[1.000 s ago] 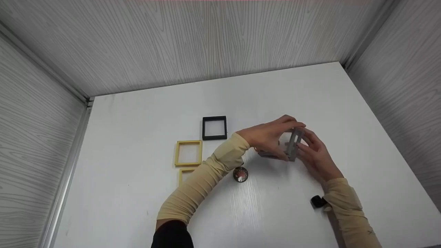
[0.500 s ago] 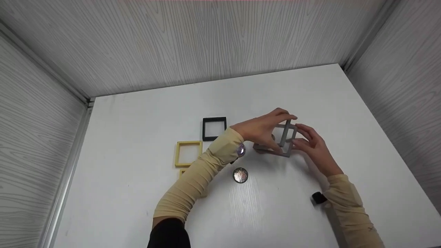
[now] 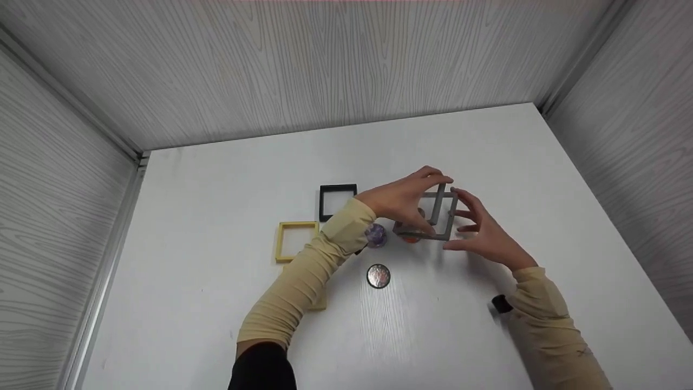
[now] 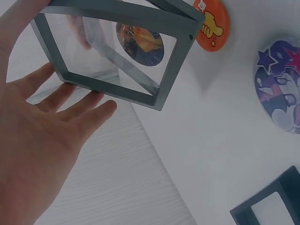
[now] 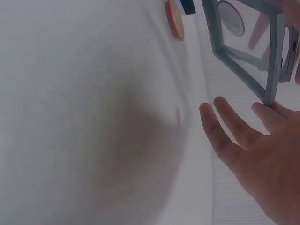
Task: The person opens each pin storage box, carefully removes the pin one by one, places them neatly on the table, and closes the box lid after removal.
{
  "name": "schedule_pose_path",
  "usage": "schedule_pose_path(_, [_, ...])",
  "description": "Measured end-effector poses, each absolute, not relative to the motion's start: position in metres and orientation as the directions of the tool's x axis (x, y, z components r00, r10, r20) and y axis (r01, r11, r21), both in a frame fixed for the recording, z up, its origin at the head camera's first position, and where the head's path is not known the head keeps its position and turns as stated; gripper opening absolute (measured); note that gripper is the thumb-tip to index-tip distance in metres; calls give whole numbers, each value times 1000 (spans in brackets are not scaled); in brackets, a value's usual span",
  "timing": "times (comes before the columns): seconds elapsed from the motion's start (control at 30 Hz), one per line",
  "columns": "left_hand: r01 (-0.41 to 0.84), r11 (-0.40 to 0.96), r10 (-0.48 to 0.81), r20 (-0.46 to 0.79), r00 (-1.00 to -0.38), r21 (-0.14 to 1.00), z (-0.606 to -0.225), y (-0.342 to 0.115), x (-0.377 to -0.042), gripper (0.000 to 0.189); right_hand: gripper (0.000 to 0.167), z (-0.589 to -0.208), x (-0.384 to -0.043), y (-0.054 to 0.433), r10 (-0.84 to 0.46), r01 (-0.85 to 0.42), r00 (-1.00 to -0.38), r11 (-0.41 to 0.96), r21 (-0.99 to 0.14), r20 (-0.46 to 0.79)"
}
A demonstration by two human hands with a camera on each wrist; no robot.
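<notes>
A grey hinged display frame [image 3: 451,216] with clear film is raised over the table, its two halves partly spread. My left hand [image 3: 398,200] grips it from the left, thumb on one side and fingertips along the opposite edge. Through the film in the left wrist view shows a round dark-blue and orange badge [image 4: 143,44]. My right hand [image 3: 490,235] is at the frame's right side with fingers spread; in the right wrist view a fingertip meets the lower corner. An orange badge [image 4: 213,28] with a yellow hand picture lies just beyond the frame.
A purple badge [image 3: 376,236] lies by the left wrist, and a dark-rimmed round badge [image 3: 378,276] nearer the front. To the left are a black square frame [image 3: 321,203], a yellow frame [image 3: 279,241] and another yellow frame [image 3: 319,306] mostly under the left sleeve. Wood-grain panels surround the table.
Both hands and the grey frame have shifted left. The frame has turned so its open face shows more. My right fingers have loosened from its edge and spread. The purple badge has come into view.
</notes>
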State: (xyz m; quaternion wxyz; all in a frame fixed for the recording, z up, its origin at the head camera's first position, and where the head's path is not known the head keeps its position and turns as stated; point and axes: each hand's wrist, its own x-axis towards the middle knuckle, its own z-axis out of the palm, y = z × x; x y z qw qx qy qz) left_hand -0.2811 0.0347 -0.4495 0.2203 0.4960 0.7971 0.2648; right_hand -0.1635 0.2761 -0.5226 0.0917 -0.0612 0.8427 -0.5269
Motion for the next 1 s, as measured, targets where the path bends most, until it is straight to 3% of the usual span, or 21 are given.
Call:
schedule_pose_path(0.6, [653,383,888,-64,-456,653,-455,20,-292,111,117,-523,-186,271,-241,-22,-961,561,-828,-138])
schedule_pose_path(1.0, [642,408,851,-15,-525,649,-454,1,-306,108,115,-522,-212,271,-267,-41,-952,589,-807,-146])
